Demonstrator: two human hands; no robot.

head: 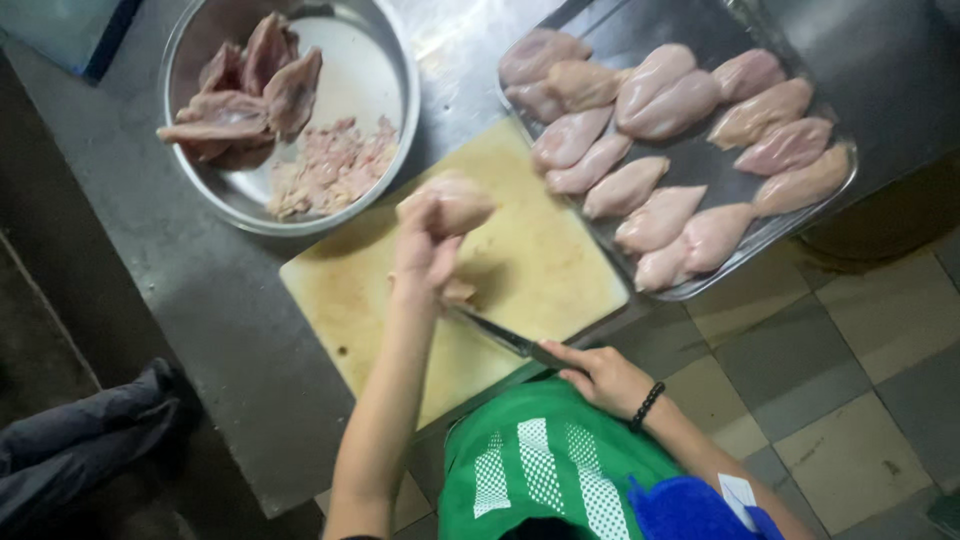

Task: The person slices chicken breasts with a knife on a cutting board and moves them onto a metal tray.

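I see the left hand (425,255) gripping a chicken breast (450,205) above the cutting board (540,265), right hand (605,375) clenching a knife (505,338), trimming under way, needing a careful cut.

Steel counter (250,330): bowl (395,110), board (540,260), tray (700,160)

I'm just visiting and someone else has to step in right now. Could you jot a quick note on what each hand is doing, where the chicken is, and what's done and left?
Left hand: holds a raw chicken piece lifted over the cutting board.
Right hand: grips a knife, blade on the board, pointing toward the chicken piece.
Tray, right of the board: whole chicken breasts in rows.
Metal bowl, upper left: larger dark pieces and a heap of small scraps.
Done: some meat already sits in the bowl.
Left: the piece in hand, apparently uncut; the tray is full.
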